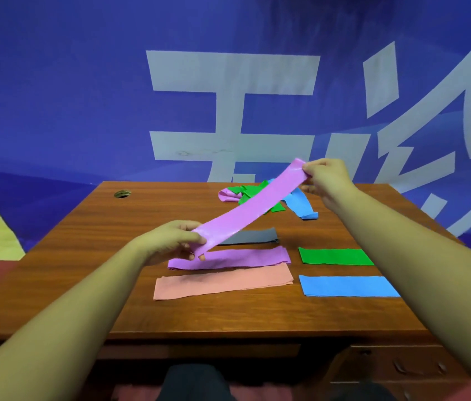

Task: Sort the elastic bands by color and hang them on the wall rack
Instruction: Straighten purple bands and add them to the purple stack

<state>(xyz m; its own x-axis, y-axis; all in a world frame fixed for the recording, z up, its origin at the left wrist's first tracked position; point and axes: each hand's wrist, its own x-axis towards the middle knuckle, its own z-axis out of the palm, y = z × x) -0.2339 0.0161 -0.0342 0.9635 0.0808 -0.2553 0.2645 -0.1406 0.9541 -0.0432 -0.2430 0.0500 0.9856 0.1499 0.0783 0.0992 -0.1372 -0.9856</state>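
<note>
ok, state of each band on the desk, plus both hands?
Held purple band: taut, in the air
Left hand: pinches its near end
Right hand: pinches its far end
Lower purple band: flat
Salmon band: flat
Green band: flat
Blue band: flat
Grey band: flat, partly hidden
Pile: tangled, unsorted

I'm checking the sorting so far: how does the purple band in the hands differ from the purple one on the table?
The held purple band is in the air, pulled taut between the left hand and right hand; the laid purple band lies flat on the table. The held one slants up to the right; the laid one runs nearly level. Both share the same purple.
</note>
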